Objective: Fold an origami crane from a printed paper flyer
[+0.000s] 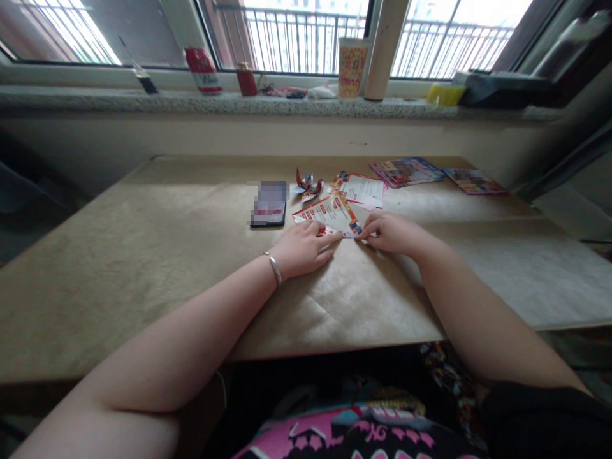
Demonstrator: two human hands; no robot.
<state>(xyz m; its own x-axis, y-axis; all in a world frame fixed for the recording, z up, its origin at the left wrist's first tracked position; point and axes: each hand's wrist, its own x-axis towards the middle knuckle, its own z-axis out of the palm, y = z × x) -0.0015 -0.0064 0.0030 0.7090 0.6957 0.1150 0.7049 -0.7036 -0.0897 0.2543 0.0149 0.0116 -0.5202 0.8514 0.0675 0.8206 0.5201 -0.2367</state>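
Observation:
A printed paper sheet point(331, 215), white with red and orange marks, lies on the brown paper-covered table point(157, 255). My left hand point(303, 247), with a silver bracelet at the wrist, presses down on the sheet's near left part, fingers curled together. My right hand point(389, 233) pinches the sheet's near right corner. Just behind lie a second printed sheet point(363, 190) and a small folded paper figure point(308, 185).
A dark phone point(269, 204) lies left of the sheets. Two colourful leaflets point(406, 171) point(474, 181) sit at the far right. The windowsill point(95, 101) holds a red can point(203, 70), a small red box point(247, 80), a patterned cup point(352, 67), a yellow sponge point(444, 94).

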